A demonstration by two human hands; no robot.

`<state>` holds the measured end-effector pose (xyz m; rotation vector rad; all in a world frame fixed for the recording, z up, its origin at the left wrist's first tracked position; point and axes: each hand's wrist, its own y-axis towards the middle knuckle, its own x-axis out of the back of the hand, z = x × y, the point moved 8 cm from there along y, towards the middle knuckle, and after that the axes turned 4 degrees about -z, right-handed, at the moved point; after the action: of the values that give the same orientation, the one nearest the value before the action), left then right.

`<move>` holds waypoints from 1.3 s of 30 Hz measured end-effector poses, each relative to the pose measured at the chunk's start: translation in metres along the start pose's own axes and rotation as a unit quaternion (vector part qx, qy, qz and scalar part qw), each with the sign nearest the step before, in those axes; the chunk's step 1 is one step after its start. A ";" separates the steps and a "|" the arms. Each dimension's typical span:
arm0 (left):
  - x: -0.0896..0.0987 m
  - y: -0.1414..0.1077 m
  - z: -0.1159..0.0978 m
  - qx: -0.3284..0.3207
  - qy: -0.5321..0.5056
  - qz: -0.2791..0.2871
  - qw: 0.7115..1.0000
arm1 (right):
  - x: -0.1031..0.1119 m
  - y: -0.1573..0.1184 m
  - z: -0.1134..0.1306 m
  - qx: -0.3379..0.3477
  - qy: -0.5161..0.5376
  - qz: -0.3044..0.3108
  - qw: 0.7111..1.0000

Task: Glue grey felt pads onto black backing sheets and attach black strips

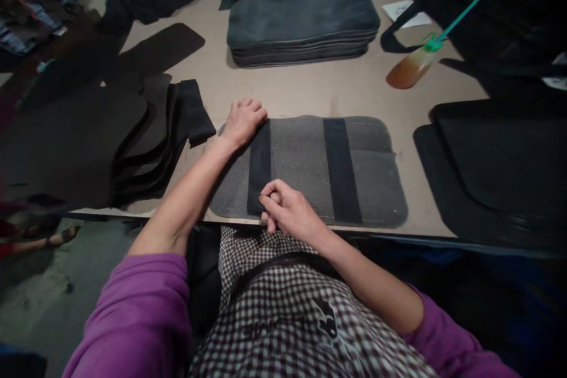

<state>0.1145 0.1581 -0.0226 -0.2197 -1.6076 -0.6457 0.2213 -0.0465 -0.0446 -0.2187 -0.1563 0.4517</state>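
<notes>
— While you stand at this bench [305, 91], what lies at the far left?

— A stack of dark cut panels [133, 130], overlapped so each edge shows, with a black strip [195, 111] at its right end. Both appear placed within easy reach of the person working.

— And the piece being handled?

— A grey felt pad [301, 171] lying flat at the near edge of the bench, with two black bands across it. The left grip [243, 124] rests released on its far corner, apparently steadying it against shifting.

— The right grip [286, 211]?

— Curled, with finger and thumb drawn together at the near end of the first band [259, 168]. Whether they clench that band or the pad, I cannot tell, as the fingers hide the contact.

— Further across?

— The second band [341, 171] lies parallel and untouched. Behind it sits a squared stack of grey pads [301, 26], set apart from the work. Then comes a squeeze bottle [411, 68] with a teal tip, its contents hard to make out. Black sheets [500, 165] at the right fade into shadow, their edges lost.
</notes>
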 end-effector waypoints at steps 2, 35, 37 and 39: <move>-0.001 -0.003 -0.007 -0.014 0.019 0.012 1.000 | -0.001 0.000 0.002 0.006 -0.026 0.004 1.000; 0.012 -0.034 -0.026 0.006 0.023 0.028 0.999 | -0.016 -0.004 0.008 0.055 -0.354 -0.005 0.934; 0.014 -0.035 -0.028 -0.002 0.029 0.018 0.999 | -0.020 -0.010 0.016 0.084 -0.468 -0.026 0.879; 0.015 -0.037 -0.029 -0.004 0.034 0.011 0.999 | -0.029 -0.017 0.020 0.119 -0.533 -0.020 0.837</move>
<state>0.1181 0.1097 -0.0181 -0.2187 -1.5356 -0.6364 0.1985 -0.0710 -0.0237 0.3137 -1.1969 0.5056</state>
